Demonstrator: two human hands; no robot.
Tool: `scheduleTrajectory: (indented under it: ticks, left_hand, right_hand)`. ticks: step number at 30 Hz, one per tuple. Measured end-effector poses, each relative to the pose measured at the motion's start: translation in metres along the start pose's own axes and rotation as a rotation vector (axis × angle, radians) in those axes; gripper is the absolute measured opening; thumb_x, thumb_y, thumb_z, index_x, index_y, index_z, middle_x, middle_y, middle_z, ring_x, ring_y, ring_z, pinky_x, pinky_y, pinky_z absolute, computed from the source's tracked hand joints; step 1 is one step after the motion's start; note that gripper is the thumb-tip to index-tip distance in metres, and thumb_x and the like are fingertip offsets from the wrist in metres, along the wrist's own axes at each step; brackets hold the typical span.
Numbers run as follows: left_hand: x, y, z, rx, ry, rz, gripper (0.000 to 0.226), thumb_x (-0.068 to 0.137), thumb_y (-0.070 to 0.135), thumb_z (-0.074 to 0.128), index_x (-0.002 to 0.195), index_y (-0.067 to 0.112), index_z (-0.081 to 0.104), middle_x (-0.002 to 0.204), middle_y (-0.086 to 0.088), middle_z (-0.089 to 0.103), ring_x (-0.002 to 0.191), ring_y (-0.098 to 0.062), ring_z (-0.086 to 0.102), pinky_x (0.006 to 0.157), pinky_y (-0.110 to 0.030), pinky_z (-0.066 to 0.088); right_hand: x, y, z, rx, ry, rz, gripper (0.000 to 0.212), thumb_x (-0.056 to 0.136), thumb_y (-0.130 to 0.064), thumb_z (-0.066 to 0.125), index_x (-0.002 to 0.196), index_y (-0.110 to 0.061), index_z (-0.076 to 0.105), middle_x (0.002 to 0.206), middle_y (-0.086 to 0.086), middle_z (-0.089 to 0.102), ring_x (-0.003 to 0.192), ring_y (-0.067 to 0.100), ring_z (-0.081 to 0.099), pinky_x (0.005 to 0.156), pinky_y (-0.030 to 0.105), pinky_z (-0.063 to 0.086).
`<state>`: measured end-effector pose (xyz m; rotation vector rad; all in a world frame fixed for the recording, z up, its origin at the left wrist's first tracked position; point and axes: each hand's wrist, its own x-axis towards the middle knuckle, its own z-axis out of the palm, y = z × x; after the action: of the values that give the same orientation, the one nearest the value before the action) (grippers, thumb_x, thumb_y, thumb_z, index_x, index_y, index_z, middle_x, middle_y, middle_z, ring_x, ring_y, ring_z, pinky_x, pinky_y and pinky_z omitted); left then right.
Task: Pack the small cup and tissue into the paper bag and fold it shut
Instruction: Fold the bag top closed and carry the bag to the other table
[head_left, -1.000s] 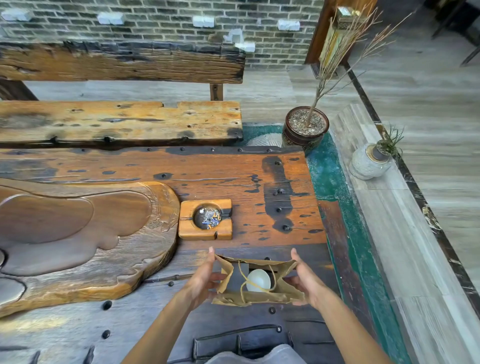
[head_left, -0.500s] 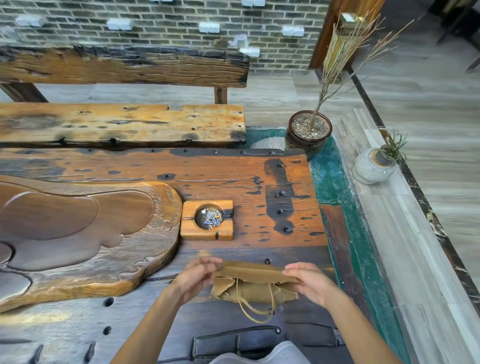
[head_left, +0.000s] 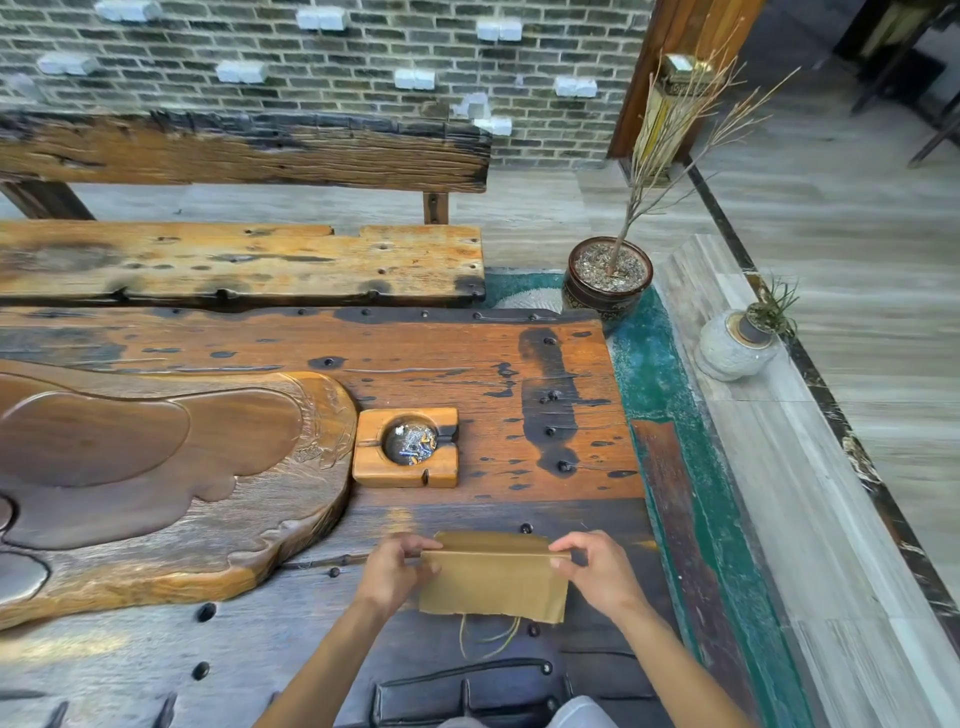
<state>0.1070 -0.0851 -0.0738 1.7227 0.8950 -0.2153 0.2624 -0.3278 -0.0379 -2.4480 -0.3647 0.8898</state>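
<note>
The brown paper bag (head_left: 493, 584) lies near the front edge of the dark wooden table (head_left: 519, 395), its top folded down toward me into a flat flap. My left hand (head_left: 397, 569) pinches the fold at the bag's left end. My right hand (head_left: 597, 569) pinches the fold at its right end. The bag's string handles (head_left: 488, 636) hang out below the flap. The small cup and the tissue are hidden inside the bag.
A wooden ashtray block (head_left: 408, 447) sits just beyond the bag. A large carved wooden tea tray (head_left: 156, 483) fills the left. A bench (head_left: 234, 260) stands behind the table. A brown plant pot (head_left: 608, 280) and a white vase (head_left: 732, 343) are at the right.
The bag was open with the white cup showing inside. Both hands pressed its mouth together and folded the top down toward me; the cup is now covered.
</note>
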Motion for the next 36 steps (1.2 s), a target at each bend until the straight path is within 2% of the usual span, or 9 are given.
scheduleTrajectory:
  ticks: [3, 8, 11, 15, 18, 21, 25, 32, 36]
  left_hand:
    - [0.005, 0.005, 0.0, 0.332, -0.096, 0.177, 0.028, 0.082, 0.015, 0.075, 0.106, 0.029, 0.074, 0.131, 0.005, 0.055, 0.122, -0.012, 0.054, 0.101, -0.019, 0.038]
    - [0.013, 0.029, 0.013, 0.596, -0.245, 0.235, 0.037, 0.088, 0.024, 0.064, 0.123, 0.033, 0.068, 0.124, 0.006, 0.072, 0.116, -0.013, 0.064, 0.099, -0.024, 0.047]
    - [0.019, 0.037, 0.018, 0.692, -0.221, 0.285, 0.034, 0.088, 0.031, 0.063, 0.121, 0.041, 0.066, 0.119, 0.009, 0.073, 0.112, -0.015, 0.066, 0.093, -0.029, 0.051]
    - [0.023, 0.032, 0.022, 0.79, -0.184, 0.334, 0.03, 0.09, 0.034, 0.056, 0.116, 0.042, 0.067, 0.112, 0.006, 0.076, 0.11, -0.023, 0.066, 0.089, -0.036, 0.052]
    - [0.023, 0.025, 0.024, 0.869, -0.121, 0.349, 0.028, 0.095, 0.038, 0.049, 0.117, 0.043, 0.065, 0.113, 0.004, 0.075, 0.112, -0.026, 0.063, 0.089, -0.039, 0.049]
    - [0.02, 0.023, 0.024, 0.919, -0.069, 0.374, 0.028, 0.098, 0.041, 0.045, 0.117, 0.039, 0.065, 0.112, 0.003, 0.074, 0.113, -0.026, 0.062, 0.087, -0.037, 0.045]
    - [0.018, 0.02, 0.022, 0.92, -0.023, 0.383, 0.03, 0.099, 0.046, 0.043, 0.118, 0.039, 0.066, 0.111, 0.004, 0.074, 0.113, -0.024, 0.061, 0.08, -0.036, 0.038]
    - [0.008, 0.024, 0.021, 0.839, 0.033, 0.373, 0.034, 0.096, 0.053, 0.043, 0.11, 0.035, 0.068, 0.107, 0.006, 0.075, 0.108, -0.021, 0.063, 0.074, -0.033, 0.027]
    - [0.004, 0.021, 0.017, 0.84, 0.027, 0.381, 0.032, 0.097, 0.052, 0.043, 0.108, 0.035, 0.068, 0.103, 0.005, 0.075, 0.105, -0.021, 0.064, 0.072, -0.032, 0.029]
  right_hand:
    - [0.0, -0.009, 0.001, -0.234, 0.016, -0.15, 0.017, 0.089, -0.031, 0.067, 0.105, -0.037, 0.072, 0.121, -0.015, 0.064, 0.121, 0.009, 0.053, 0.101, 0.031, 0.043]
    - [0.011, -0.033, 0.023, -0.421, -0.085, -0.329, 0.034, 0.091, -0.039, 0.062, 0.124, -0.032, 0.067, 0.127, -0.009, 0.069, 0.122, 0.014, 0.058, 0.108, 0.032, 0.041]
    - [0.02, -0.043, 0.037, -0.463, -0.09, -0.401, 0.026, 0.09, -0.04, 0.061, 0.111, -0.029, 0.072, 0.108, -0.001, 0.076, 0.104, 0.023, 0.065, 0.092, 0.032, 0.047]
    - [0.025, -0.045, 0.038, -0.473, -0.076, -0.424, 0.023, 0.091, -0.039, 0.059, 0.085, -0.019, 0.068, 0.079, 0.007, 0.068, 0.083, 0.029, 0.059, 0.068, 0.03, 0.03]
    - [0.028, -0.035, 0.039, -0.463, -0.065, -0.441, 0.029, 0.092, -0.045, 0.055, 0.089, -0.019, 0.068, 0.087, 0.002, 0.073, 0.088, 0.024, 0.064, 0.068, 0.03, 0.035]
    - [0.034, -0.026, 0.041, -0.478, -0.091, -0.434, 0.033, 0.093, -0.047, 0.052, 0.108, -0.023, 0.069, 0.108, -0.003, 0.076, 0.105, 0.021, 0.067, 0.086, 0.032, 0.05]
    - [0.036, -0.019, 0.032, -0.496, -0.115, -0.436, 0.034, 0.096, -0.042, 0.052, 0.124, -0.029, 0.068, 0.127, -0.008, 0.07, 0.121, 0.014, 0.061, 0.102, 0.03, 0.046]
    - [0.027, -0.006, 0.033, -0.549, 0.096, -0.495, 0.064, 0.084, -0.071, 0.025, 0.086, -0.031, 0.076, 0.084, -0.014, 0.077, 0.087, 0.01, 0.067, 0.081, 0.032, 0.046]
    - [0.029, 0.001, 0.026, -0.524, 0.062, -0.511, 0.071, 0.088, -0.072, 0.018, 0.093, -0.032, 0.076, 0.094, -0.014, 0.078, 0.093, 0.009, 0.067, 0.086, 0.03, 0.043]
